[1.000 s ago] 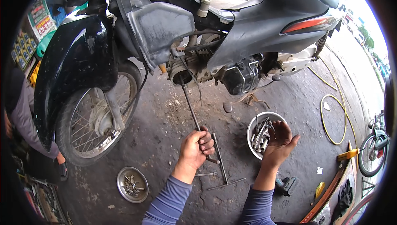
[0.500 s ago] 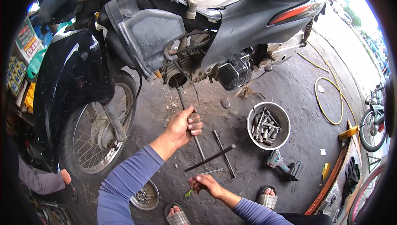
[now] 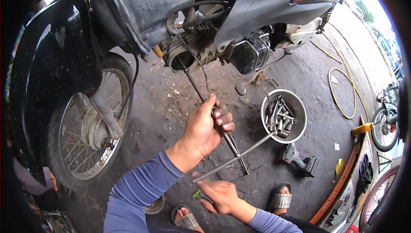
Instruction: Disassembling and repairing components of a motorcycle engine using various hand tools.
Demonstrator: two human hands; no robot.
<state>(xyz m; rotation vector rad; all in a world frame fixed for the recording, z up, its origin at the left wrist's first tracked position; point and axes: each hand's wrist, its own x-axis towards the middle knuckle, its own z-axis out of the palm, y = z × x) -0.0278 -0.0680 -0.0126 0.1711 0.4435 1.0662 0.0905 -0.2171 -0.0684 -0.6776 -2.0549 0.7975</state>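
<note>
My left hand (image 3: 205,126) is wrapped round the shaft of a long metal T-handle wrench (image 3: 198,91). The wrench slants up from its crossbar, and its far end reaches into a round metal opening (image 3: 176,59) under the motorbike's engine side. What its tip sits on is hidden inside. At the crossbar's near left end is my right hand (image 3: 222,196), slightly smeared, with the bar's end between its fingers. Above my hands stands the dark grey motorbike (image 3: 267,14), its side cover (image 3: 147,8) hanging over the opening.
A metal bowl (image 3: 301,109) of sockets and wrenches stands right of the crossbar. Near it lies a cordless power tool (image 3: 302,162). Another T-handle (image 3: 254,172) lies on the floor below the wrench. The front wheel (image 3: 92,130) is at left; a yellow hose (image 3: 353,94) coils at right.
The wrench's crossbar has turned, its right end now reaching toward the bowl. My right hand has come up to the bar's end. The whole view has shifted closer to the engine.
</note>
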